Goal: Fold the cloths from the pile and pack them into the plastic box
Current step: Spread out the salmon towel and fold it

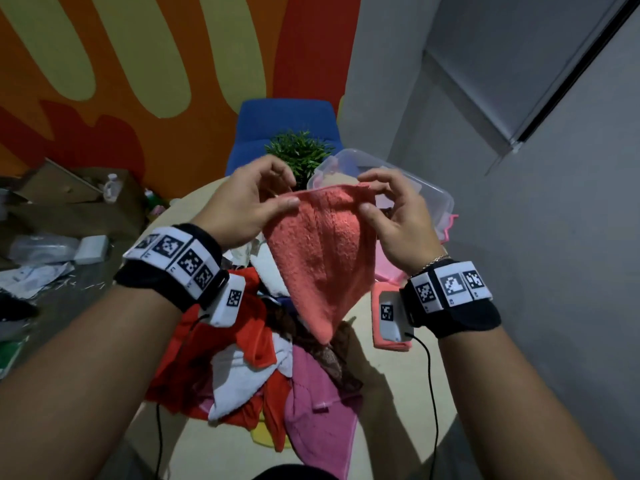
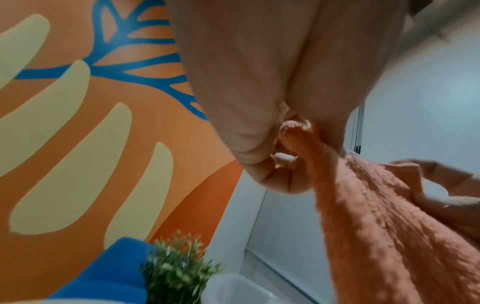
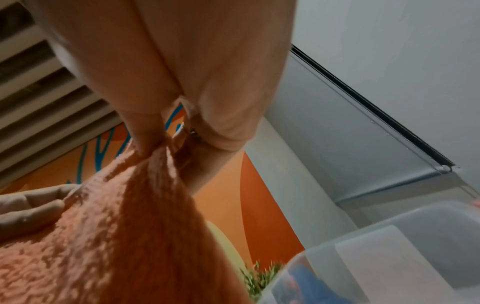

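Head view: round beige table by orange-yellow mural wall; heaped pile of red, white, pink cloths at near edge, clear plastic box far right (some cloth inside). Fluffy coral terry cloth hanging mid-air over pile.

L wrist: left hand pinching top corner.

R wrist: right hand pinching other corner.
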